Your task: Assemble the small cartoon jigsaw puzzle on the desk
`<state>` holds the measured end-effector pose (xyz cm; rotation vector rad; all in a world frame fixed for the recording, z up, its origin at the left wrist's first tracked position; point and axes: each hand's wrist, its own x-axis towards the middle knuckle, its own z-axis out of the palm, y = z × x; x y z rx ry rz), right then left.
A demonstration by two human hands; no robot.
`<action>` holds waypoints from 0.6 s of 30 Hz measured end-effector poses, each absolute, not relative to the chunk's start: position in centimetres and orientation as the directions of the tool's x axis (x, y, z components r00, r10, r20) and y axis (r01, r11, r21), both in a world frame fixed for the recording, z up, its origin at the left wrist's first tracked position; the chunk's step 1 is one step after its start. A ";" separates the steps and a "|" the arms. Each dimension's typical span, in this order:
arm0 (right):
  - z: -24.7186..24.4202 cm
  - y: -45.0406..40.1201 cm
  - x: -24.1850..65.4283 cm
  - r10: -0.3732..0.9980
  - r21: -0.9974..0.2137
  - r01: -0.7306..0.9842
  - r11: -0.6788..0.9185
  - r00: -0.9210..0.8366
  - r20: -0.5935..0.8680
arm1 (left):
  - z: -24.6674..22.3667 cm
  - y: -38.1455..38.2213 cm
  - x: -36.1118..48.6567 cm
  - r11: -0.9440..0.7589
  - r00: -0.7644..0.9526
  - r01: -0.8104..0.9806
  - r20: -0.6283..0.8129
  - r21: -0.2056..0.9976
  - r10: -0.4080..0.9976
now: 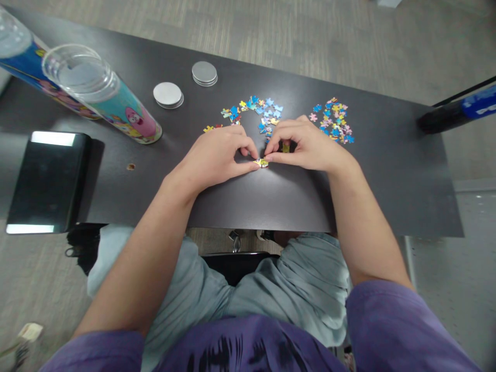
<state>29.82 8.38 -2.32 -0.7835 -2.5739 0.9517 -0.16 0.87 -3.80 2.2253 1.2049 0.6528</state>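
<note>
Near the middle of the dark table [248, 206], my left hand [217, 155] pinches the left side of some small yellowish jigsaw puzzle pieces [262, 163]. From the other side, my right hand [306, 144] grips them between thumb and fingertips. Another yellow piece [285, 148] shows under the right hand's curled fingers; whether it is held I cannot tell. Just beyond both hands lie loose blue, yellow and red puzzle pieces [267, 111], partly hidden by the fingers. A second heap of pink, blue and yellow pieces [337, 121] sits past my right hand.
Two stacks of round silver discs [168, 94] [204, 72] stand at the back left. Beside them are a teal cartoon-printed canister [132, 111] and a blue one [23, 62]. A black glossy box [48, 181] rests far left. A dark cylinder [457, 111] is at the right end.
</note>
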 end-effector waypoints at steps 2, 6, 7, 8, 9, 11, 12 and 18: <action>-2.5 8.3 29.6 0.569 -0.655 0.399 0.641 -0.821 0.058 | -3.8 0.9 -0.1 -0.467 0.488 0.600 0.166 0.650 0.857; -2.3 7.9 29.1 0.585 -0.641 0.446 0.625 -0.811 0.006 | -4.0 1.0 -0.1 -0.473 0.490 0.590 0.176 0.654 0.854; -2.0 7.9 29.1 0.599 -0.640 0.464 0.613 -0.801 -0.008 | -4.0 1.0 -0.1 -0.474 0.491 0.589 0.176 0.655 0.853; -1.7 7.8 29.3 0.618 -0.640 0.484 0.596 -0.786 -0.019 | -4.1 1.0 -0.1 -0.475 0.493 0.586 0.177 0.656 0.852; -1.3 7.9 29.5 0.642 -0.641 0.506 0.577 -0.766 -0.026 | -4.1 1.0 -0.1 -0.476 0.493 0.583 0.180 0.659 0.852; -0.6 8.2 30.5 0.701 -0.642 0.546 0.537 -0.713 -0.021 | -4.2 0.9 0.0 -0.482 0.493 0.574 0.190 0.662 0.849; -0.3 8.5 31.1 0.728 -0.644 0.560 0.522 -0.685 -0.006 | -4.2 0.9 0.0 -0.484 0.494 0.571 0.194 0.663 0.848; -0.5 10.3 34.5 0.748 -0.700 0.542 0.465 -0.664 -0.017 | -4.6 0.7 0.9 -0.503 0.499 0.580 0.208 0.640 0.841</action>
